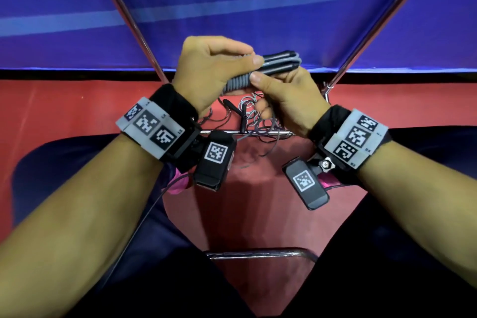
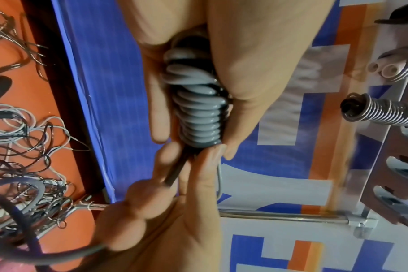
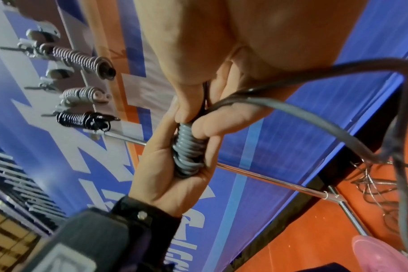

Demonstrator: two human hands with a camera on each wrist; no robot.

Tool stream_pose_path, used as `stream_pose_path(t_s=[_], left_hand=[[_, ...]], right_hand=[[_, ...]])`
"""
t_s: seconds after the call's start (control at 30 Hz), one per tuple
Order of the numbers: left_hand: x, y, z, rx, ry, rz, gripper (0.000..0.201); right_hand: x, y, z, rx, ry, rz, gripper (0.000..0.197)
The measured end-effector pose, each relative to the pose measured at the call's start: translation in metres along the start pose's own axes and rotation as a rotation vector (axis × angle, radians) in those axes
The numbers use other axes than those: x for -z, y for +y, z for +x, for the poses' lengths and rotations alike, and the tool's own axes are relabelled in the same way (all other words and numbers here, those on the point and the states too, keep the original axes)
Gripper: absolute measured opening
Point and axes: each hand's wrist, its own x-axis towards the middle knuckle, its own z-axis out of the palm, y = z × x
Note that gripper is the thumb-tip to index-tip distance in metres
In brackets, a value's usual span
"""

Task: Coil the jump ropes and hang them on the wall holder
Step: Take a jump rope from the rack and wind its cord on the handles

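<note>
A big blue banner [image 1: 232,8] covers the wall in front of this person, with red floor [image 1: 64,111] below it and the chrome tubes of a frame [image 1: 134,20] slanting across. Up on the wall sits the holder [image 2: 389,165], and three wound bundles [image 3: 82,58] already stick out from its pegs. A loose pile [image 2: 23,147] of thin cords lies tangled on the floor beside the frame's foot. Both hands are raised in front of the banner with one rope [image 2: 198,114] between them. The left hand [image 1: 209,67] has its fingers curled tight round the grey windings. The right hand [image 1: 286,100] pinches the cord between thumb and forefinger right at the end of the wrap, its other fingers curled with the cord running under them. The two handles [image 1: 281,60] poke out side by side past the left thumb. The free tail [image 3: 314,114] swings out of the right hand down toward the pile. I'd say the winding is partly done, with hanging yet to come. The worry is that tail: if it dips into the pile it could snag and drag other cords up. The turns nearest the left palm already cross unevenly, so a slackened grip might let the wrap spring open. An untucked end could unwind on the peg.
</note>
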Motion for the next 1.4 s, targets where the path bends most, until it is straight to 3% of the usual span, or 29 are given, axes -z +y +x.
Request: stream_pose_path(t_s=[0.13, 0.23, 0.33, 0.47, 0.6, 0.7, 0.8, 0.93, 1.07, 1.27, 1.4], left_hand=[[-0.002, 0.006, 0.002, 0.086, 0.017, 0.006, 0.021], [-0.007, 0.009, 0.006, 0.082, 0.063, -0.022, 0.021], [-0.007, 0.009, 0.009, 0.084, 0.034, -0.048, 0.02], [0.0, 0.006, 0.006, 0.101, -0.037, -0.048, 0.014], [0.003, 0.007, 0.008, 0.06, -0.006, 0.042, 0.013], [0.003, 0.006, 0.012, -0.008, 0.052, 0.121, 0.015], [0.005, 0.003, 0.015, -0.034, 0.111, 0.186, 0.019], [0.002, 0.001, 0.017, -0.069, 0.133, 0.313, 0.019], [0.003, -0.003, 0.02, -0.139, 0.146, 0.521, 0.017], [0.0, -0.007, 0.018, -0.186, -0.048, 0.84, 0.014], [0.01, 0.004, 0.015, -0.172, -0.235, 0.847, 0.03]], right_hand=[[-0.004, 0.006, -0.005, -0.013, -0.025, -0.214, 0.044], [-0.007, 0.009, -0.004, 0.056, 0.028, -0.308, 0.054], [-0.005, 0.007, 0.003, 0.127, 0.043, -0.327, 0.054], [-0.002, 0.009, 0.003, 0.105, -0.044, -0.352, 0.054], [-0.001, 0.004, -0.001, 0.124, -0.062, -0.459, 0.055], [0.002, -0.001, -0.001, 0.205, -0.014, -0.782, 0.047], [0.005, 0.002, -0.003, 0.351, 0.025, -1.101, 0.016], [0.003, 0.004, -0.003, 0.44, 0.067, -1.23, 0.017], [0.004, -0.006, -0.003, 0.387, 0.044, -1.429, 0.014], [0.005, -0.01, -0.001, 0.382, -0.069, -1.639, 0.028], [0.022, -0.025, 0.005, 0.271, -0.202, -1.526, 0.041]])
